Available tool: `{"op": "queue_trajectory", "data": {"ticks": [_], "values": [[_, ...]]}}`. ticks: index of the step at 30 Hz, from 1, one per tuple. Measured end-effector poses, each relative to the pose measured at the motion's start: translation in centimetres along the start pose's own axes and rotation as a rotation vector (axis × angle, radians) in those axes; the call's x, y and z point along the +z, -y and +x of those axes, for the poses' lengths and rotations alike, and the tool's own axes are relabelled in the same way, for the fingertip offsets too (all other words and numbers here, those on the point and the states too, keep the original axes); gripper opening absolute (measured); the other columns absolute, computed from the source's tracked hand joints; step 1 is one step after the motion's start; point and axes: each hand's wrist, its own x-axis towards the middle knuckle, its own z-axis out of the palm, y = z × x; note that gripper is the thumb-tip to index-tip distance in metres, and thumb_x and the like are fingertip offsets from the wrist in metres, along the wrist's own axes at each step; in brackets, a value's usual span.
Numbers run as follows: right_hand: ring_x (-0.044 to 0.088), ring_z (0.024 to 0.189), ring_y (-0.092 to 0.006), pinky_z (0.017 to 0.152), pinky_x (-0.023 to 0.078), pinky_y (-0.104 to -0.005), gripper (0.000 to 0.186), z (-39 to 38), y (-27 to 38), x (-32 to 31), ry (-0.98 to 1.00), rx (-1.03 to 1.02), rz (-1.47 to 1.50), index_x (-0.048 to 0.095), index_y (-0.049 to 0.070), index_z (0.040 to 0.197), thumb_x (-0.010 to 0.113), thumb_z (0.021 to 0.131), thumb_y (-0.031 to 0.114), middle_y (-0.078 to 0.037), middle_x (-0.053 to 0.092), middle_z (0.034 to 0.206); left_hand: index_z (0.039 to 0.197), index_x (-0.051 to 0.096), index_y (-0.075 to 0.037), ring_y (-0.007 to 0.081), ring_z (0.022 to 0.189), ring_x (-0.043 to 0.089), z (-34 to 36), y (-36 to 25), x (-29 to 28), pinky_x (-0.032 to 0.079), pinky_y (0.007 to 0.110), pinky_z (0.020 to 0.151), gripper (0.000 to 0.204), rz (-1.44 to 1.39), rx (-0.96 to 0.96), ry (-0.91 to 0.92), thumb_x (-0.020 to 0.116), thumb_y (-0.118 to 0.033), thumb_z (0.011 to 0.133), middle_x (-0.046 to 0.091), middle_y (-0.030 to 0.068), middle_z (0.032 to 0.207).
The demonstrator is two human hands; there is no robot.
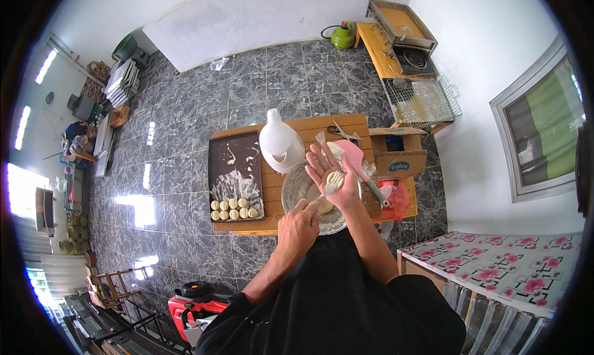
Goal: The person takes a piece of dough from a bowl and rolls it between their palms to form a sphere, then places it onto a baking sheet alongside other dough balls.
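My left hand (pixel 298 225) is closed round the handle of a fork (pixel 335 183). The fork's head rests on a pale dough ball (pixel 334 177) that shows ridges on top. That ball lies in the upturned palm of my right hand (pixel 346 191), its fingers stretched out and apart. Both hands are over a metal bowl (pixel 291 197) with whitish dough or flour inside, partly hidden by them. On the left, a dark baking tray (pixel 216 151) holds two rows of ridged dough balls (pixel 233 209) near its front edge, beside smeared white powder.
Behind the bowl stands a white jug-like plastic thing (pixel 281 141). A pink spatula (pixel 351 157), scissors (pixel 346 133) and a cardboard box (pixel 402 160) are to the right, with a red plastic bag (pixel 399 200). Everything on the wooden table (pixel 241 225) sits close together.
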Motion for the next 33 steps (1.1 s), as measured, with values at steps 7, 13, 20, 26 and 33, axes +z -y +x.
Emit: {"op": "queue_trajectory", "data": {"ticks": [7, 13, 20, 26, 33], "values": [[0.038, 0.140, -0.0321, 0.116, 0.032, -0.0510, 0.058, 0.0, -0.2, 0.2, -0.043, -0.003, -0.018, 0.040, 0.011, 0.147, 0.030, 0.104, 0.049, -0.013, 0.045, 0.148, 0.120, 0.067, -0.015, 0.0354, 0.077, 0.063, -0.1, 0.2, 0.1, 0.051, 0.045, 0.066, 0.034, 0.014, 0.019, -0.018, 0.059, -0.010, 0.087, 0.059, 0.0121, 0.087], [0.038, 0.140, -0.0318, 0.116, 0.032, -0.0504, 0.057, 0.0, -0.1, 0.1, -0.028, -0.004, -0.040, 0.038, 0.012, 0.148, 0.031, 0.104, 0.048, -0.012, 0.043, 0.149, 0.120, 0.066, -0.014, 0.0351, 0.076, 0.064, 0.0, 0.3, 0.2, 0.051, 0.045, 0.064, 0.034, 0.036, 0.030, -0.006, 0.059, -0.011, 0.087, 0.059, 0.0116, 0.088], [0.038, 0.140, -0.0312, 0.116, 0.032, -0.0503, 0.058, 0.1, 0.2, -0.1, -0.015, -0.012, -0.056, 0.037, 0.010, 0.148, 0.031, 0.104, 0.048, -0.013, 0.043, 0.150, 0.120, 0.067, -0.014, 0.0356, 0.079, 0.064, 0.2, 0.4, 0.3, 0.052, 0.045, 0.067, 0.036, -0.020, 0.036, -0.008, 0.059, -0.009, 0.086, 0.061, 0.0126, 0.091], [0.038, 0.140, -0.0302, 0.116, 0.033, -0.0500, 0.060, 0.3, 0.8, -0.6, 0.013, -0.003, -0.021, 0.037, 0.009, 0.148, 0.031, 0.104, 0.048, -0.015, 0.043, 0.149, 0.121, 0.066, -0.013, 0.0372, 0.079, 0.064, 0.6, 0.5, 0.2, 0.051, 0.044, 0.068, 0.039, -0.203, 0.045, -0.044, 0.058, -0.004, 0.084, 0.064, 0.0138, 0.091], [0.031, 0.144, -0.0299, 0.117, 0.028, -0.0511, 0.061, 0.0, 1.0, -1.1, 0.070, 0.006, -0.127, 0.031, 0.013, 0.151, 0.029, 0.104, 0.050, -0.014, 0.033, 0.155, 0.118, 0.064, -0.003, 0.0382, 0.084, 0.066, 1.1, 1.9, -0.5, 0.051, 0.043, 0.071, 0.027, -0.325, -0.224, -0.230, 0.051, -0.012, 0.097, 0.067, 0.0216, 0.092]]}}
